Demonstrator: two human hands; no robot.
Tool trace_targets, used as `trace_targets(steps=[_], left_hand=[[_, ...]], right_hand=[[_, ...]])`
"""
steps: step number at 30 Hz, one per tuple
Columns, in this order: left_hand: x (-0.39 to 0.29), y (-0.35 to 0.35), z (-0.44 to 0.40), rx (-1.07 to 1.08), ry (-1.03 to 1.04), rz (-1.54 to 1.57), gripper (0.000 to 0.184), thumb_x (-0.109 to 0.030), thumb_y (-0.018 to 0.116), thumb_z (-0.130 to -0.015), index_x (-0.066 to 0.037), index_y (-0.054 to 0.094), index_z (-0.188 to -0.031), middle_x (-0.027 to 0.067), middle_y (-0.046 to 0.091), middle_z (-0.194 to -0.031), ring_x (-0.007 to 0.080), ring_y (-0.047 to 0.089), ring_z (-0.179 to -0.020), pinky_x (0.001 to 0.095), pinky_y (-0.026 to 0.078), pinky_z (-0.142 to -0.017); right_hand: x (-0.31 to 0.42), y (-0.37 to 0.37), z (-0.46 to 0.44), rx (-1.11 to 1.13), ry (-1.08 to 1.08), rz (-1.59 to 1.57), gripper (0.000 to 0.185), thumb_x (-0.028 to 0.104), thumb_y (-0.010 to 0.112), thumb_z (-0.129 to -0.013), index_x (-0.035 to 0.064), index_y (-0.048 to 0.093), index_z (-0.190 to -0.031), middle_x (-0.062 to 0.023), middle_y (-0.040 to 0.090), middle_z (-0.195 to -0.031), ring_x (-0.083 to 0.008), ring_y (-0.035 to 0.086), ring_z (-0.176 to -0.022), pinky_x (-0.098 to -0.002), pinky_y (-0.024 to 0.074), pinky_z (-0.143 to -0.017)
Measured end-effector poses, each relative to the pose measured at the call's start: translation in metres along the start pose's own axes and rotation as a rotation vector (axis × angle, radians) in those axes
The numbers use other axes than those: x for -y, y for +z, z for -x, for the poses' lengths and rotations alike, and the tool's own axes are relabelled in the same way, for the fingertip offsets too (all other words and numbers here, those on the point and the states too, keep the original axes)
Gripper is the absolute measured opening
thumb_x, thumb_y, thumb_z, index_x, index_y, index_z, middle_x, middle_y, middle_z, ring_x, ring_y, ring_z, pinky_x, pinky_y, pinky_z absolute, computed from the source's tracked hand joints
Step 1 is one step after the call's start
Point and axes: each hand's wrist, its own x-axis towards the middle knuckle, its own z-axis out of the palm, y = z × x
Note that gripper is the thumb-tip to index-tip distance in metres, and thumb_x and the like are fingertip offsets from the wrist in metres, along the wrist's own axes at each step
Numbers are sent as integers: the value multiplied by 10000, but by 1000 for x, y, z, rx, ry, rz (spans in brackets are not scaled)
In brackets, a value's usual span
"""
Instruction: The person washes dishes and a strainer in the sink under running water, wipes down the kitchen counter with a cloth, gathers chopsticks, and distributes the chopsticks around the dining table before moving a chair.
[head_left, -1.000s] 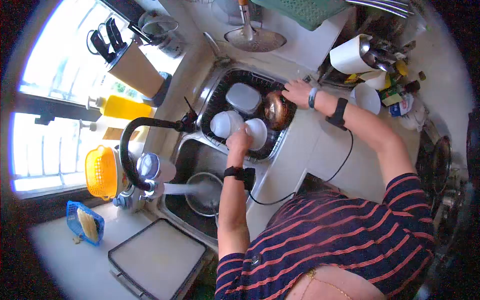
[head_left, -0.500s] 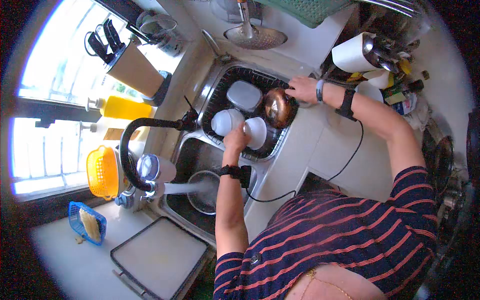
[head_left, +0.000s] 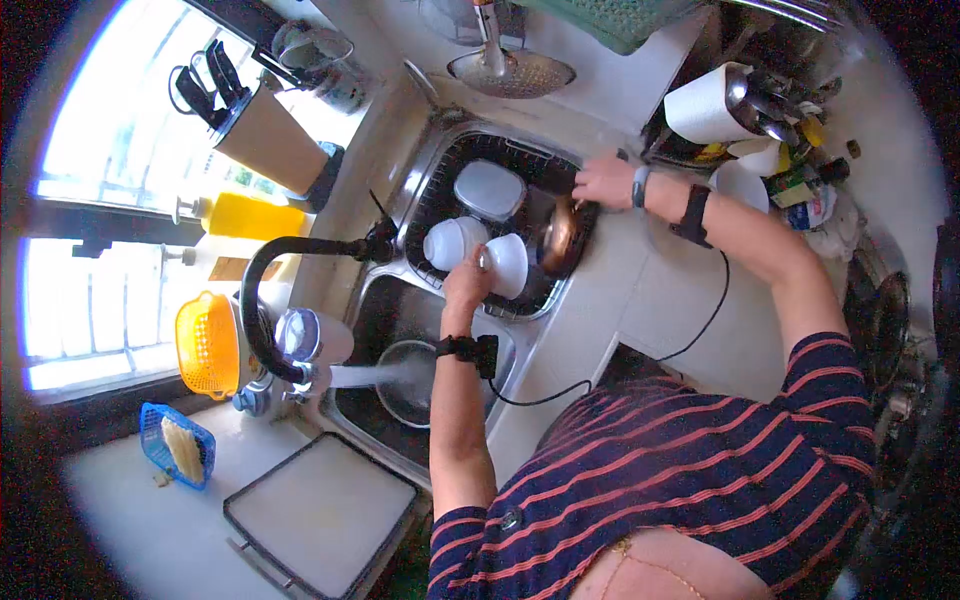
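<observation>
In the head view, my left hand grips the edge of a white bowl, which leans on its side in the black dish rack. Beside it in the rack sits another white bowl. My right hand is closed at the rim of a copper-coloured metal bowl, which is tilted at the rack's right side. Farther back in the rack lies a grey rectangular container.
Water runs from the black faucet onto a clear bowl in the near sink basin. A cutting board, blue sponge basket and orange colander stand left. A skimmer hangs behind; a white utensil holder stands right.
The copper-coloured bowl has tipped from lying fairly flat to a steeper tilt at my right hand. My left hand and the white bowl have shifted slightly left.
</observation>
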Motion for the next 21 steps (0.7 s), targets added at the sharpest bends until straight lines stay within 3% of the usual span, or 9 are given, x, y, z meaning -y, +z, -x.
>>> trace_targets(steps=[5, 12, 14, 15, 16, 18, 19, 20, 21], left_hand=[[-14, 7, 1, -3, -3, -62, 424, -289, 520, -745, -220, 431, -1153, 160, 612, -846, 326, 590, -804, 432, 452, -682], [-39, -1, 5, 8, -9, -187, 420, -300, 461, -795, -150, 404, -1184, 183, 606, -860, 348, 589, -801, 451, 453, -685], [-36, 4, 6, 12, 3, -174, 427, -306, 453, -799, -156, 395, -1194, 191, 604, -862, 349, 590, -801, 455, 453, -681], [-35, 3, 8, 20, -3, -185, 421, -304, 438, -803, -165, 391, -1198, 193, 603, -871, 352, 588, -809, 451, 452, -688], [-36, 2, 7, 25, -9, -196, 417, -303, 422, -807, -175, 387, -1202, 195, 602, -881, 355, 586, -816, 448, 450, -695], [-37, 3, 4, 67, -48, -195, 420, -285, 405, -802, -187, 385, -1211, 191, 601, -899, 351, 586, -825, 440, 450, -702], [-37, 2, 6, 47, -42, -185, 432, -278, 407, -795, -186, 382, -1216, 188, 602, -898, 349, 587, -821, 439, 451, -699], [-37, 2, 7, 26, -38, -175, 443, -271, 409, -789, -186, 379, -1222, 185, 604, -897, 348, 589, -817, 437, 452, -697], [-37, 2, 4, 37, -56, -194, 470, -270, 432, -771, -190, 372, -1231, 185, 605, -887, 346, 591, -806, 440, 455, -681]], right_hand=[[11, 3, -6, 17, 32, 108, 93, 156, 532, -679, 183, 567, -760, -7, 534, -817, -169, 469, -884, -343, 390, -706], [25, -2, 6, -113, 132, 172, 227, 132, 526, -662, 156, 536, -887, -48, 504, -883, -198, 472, -892, -362, 390, -733], [27, -18, 22, -314, 169, 21, 289, 105, 500, -685, 121, 508, -973, -68, 488, -942, -235, 473, -912, -353, 382, -759], [32, -35, 32, -263, 325, -9, 291, 153, 529, -694, 110, 494, -979, -79, 492, -966, -252, 469, -929, -369, 378, -776], [34, -35, 41, -259, 339, 0, 291, 153, 529, -694, 110, 494, -979, -79, 492, -966, -252, 469, -929, -369, 378, -776], [33, -29, 62, -475, 738, 23, 295, 218, 570, -701, 104, 496, -962, -83, 489, -982, -273, 456, -950, -387, 368, -798], [32, -26, 68, -359, 878, -24, 326, 323, 590, -694, 84, 523, -905, -106, 525, -926, -297, 483, -903, -406, 380, -779], [29, -23, 71, -361, 887, -16, 326, 323, 590, -694, 84, 523, -905, -106, 525, -926, -297, 483, -903, -406, 380, -779], [27, -25, 72, -187, 974, -168, 363, 343, 595, -668, 62, 536, -890, -124, 553, -879, -308, 513, -857, -418, 399, -741]])
